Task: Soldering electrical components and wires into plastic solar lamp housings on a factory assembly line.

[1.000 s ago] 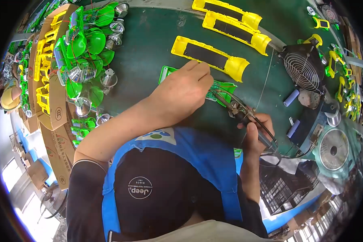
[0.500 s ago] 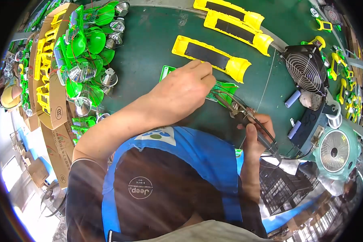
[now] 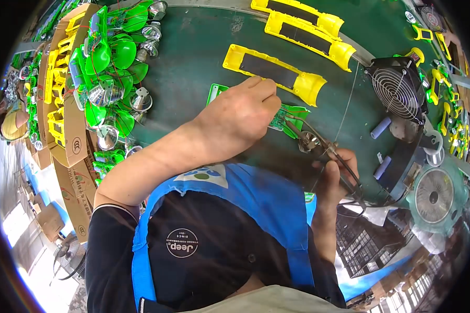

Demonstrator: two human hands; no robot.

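Observation:
My left hand (image 3: 240,110) is closed over a green plastic lamp shell (image 3: 300,111), its fingers bent down and pressed together. Whatever they pinch is hidden beneath them. Part of the shell shows on each side of that hand. A small green circuit board (image 3: 280,122) with thin red wires lies in the shell's right end. From the right, my right hand (image 3: 330,182) grips a soldering iron (image 3: 326,147) with a dark cable or tube along it. Its tip end points left at the board; contact there cannot be made out. A silvery reflector (image 3: 309,141) sits behind the iron.
Yellow housings (image 3: 308,86) with dark panels lie beyond my hands. Green shells with reflectors (image 3: 106,93) pile up at left, beside a cardboard box (image 3: 74,141) of yellow parts. At right stand a black fan (image 3: 396,89), blue-grey cylinders (image 3: 380,128) and a pale green fan (image 3: 434,195).
My right hand and the soldering iron have shifted slightly to the right. The left hand stays over the green shell, nearly still.

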